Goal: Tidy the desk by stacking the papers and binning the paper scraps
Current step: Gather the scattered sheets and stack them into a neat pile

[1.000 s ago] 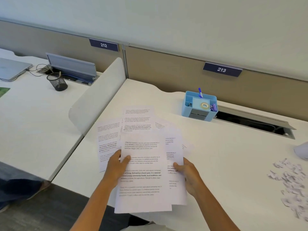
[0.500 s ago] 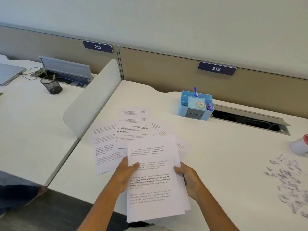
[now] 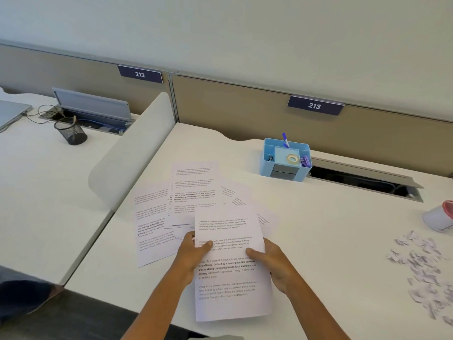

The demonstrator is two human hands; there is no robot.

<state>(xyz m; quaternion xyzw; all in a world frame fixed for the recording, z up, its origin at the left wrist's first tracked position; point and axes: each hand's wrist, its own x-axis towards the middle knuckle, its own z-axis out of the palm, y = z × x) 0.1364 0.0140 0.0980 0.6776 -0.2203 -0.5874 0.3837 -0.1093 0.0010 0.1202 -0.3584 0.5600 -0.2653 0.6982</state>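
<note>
In both hands: sheets (image 3: 230,266) now squarer

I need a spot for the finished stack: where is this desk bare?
Bare desk runs between the spread papers and the paper scraps, in front of the blue organizer. Another strip lies behind the papers, toward the partition. Crowded: left under the loose sheets, and the right edge by the scraps and cup.

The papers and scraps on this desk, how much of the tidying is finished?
Barely begun. Done: a few sheets gathered into one bundle. In hand: the left hand and right hand grip that bundle by its sides. Left: several printed sheets lie fanned across the desk, and the paper scraps sit scattered at the right, none binned. No bin is clearly visible.
</note>
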